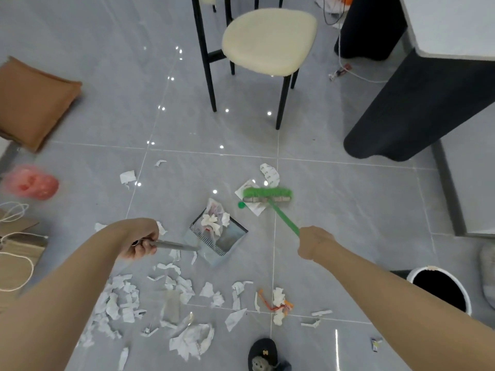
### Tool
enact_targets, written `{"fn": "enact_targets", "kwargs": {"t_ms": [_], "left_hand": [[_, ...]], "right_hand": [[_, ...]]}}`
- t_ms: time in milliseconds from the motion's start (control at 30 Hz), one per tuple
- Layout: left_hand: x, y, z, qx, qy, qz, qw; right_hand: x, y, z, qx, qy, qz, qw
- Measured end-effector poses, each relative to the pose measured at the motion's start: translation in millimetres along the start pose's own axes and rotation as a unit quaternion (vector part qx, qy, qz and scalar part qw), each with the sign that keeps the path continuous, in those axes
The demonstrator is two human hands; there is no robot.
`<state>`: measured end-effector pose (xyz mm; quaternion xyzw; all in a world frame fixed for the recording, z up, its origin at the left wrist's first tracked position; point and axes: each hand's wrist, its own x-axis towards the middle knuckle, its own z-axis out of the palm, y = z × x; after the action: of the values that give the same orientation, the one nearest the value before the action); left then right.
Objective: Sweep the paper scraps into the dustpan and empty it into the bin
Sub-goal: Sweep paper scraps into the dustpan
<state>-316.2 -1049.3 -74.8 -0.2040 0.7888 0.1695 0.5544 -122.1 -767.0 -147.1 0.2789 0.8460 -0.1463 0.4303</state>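
On the glossy grey tiled floor (pixel 348 199), slick enough that light scraps probably skidded or fluttered, the bin (pixel 442 290) stood open at the right near a cream stool (pixel 269 41). The left hand (pixel 142 241) gripped the dustpan's metal handle, the dustpan (pixel 227 236) already holding crumpled paper. The right hand (pixel 316 243) clasped the green broom (pixel 267 195) by its stiff shaft, bristles on a flat sheet. Most paper scraps (pixel 174 298) lay nearer the person: weightless, soft, best taken with short strokes.
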Motion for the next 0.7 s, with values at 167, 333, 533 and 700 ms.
{"fn": "enact_targets", "kwargs": {"t_ms": [167, 333, 533, 700], "left_hand": [[-2, 11, 3, 0.063, 0.001, -0.008, 0.998], [-9, 25, 3, 0.185, 0.022, -0.015, 0.982], [0, 30, -2, 0.131, 0.015, 0.020, 0.991], [7, 28, 4, 0.128, 0.031, 0.028, 0.991]], "right_hand": [[-23, 26, -42, 0.079, -0.038, 0.038, 0.995], [-17, 23, -71, 0.136, -0.005, 0.053, 0.989], [31, 2, -88, 0.174, 0.056, 0.064, 0.981], [72, -12, -70, 0.163, 0.057, 0.074, 0.982]]}}
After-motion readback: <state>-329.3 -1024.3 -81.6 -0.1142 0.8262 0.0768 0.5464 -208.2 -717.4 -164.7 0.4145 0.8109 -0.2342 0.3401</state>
